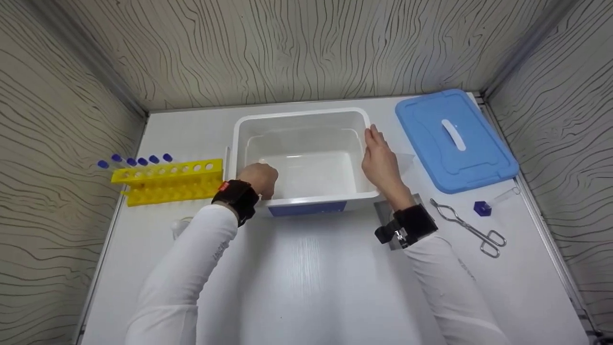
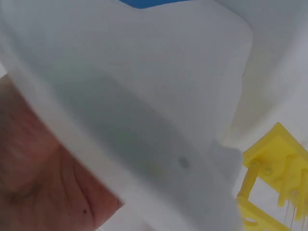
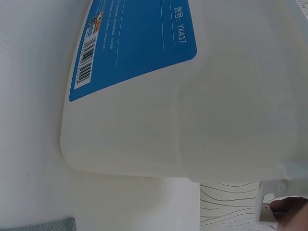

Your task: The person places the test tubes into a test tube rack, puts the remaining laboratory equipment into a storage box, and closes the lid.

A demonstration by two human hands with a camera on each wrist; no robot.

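Note:
A white plastic bin (image 1: 299, 114) with a blue label (image 3: 139, 38) on its front stands at the back middle of the table. Over its near left wall reaches my left hand (image 1: 261, 178), inside the bin with fingers curled down and the fingertips hidden. The left wrist view has that hand (image 2: 57, 187) behind the bin's rim; I cannot tell whether it holds anything. At the right side, my right hand (image 1: 380, 165) grips the bin's rim. Part of this hand (image 3: 293, 214) shows beside a white side handle (image 3: 262, 207) in the right wrist view.
Left of the bin is a yellow test tube rack (image 1: 167, 174) with several blue-capped tubes (image 1: 142, 162). To the right lie a blue lid (image 1: 431, 139), metal tongs (image 1: 462, 223) and a clear cylinder on a blue base (image 1: 482, 208). Grey mesh (image 1: 383, 213) lies under the right wrist.

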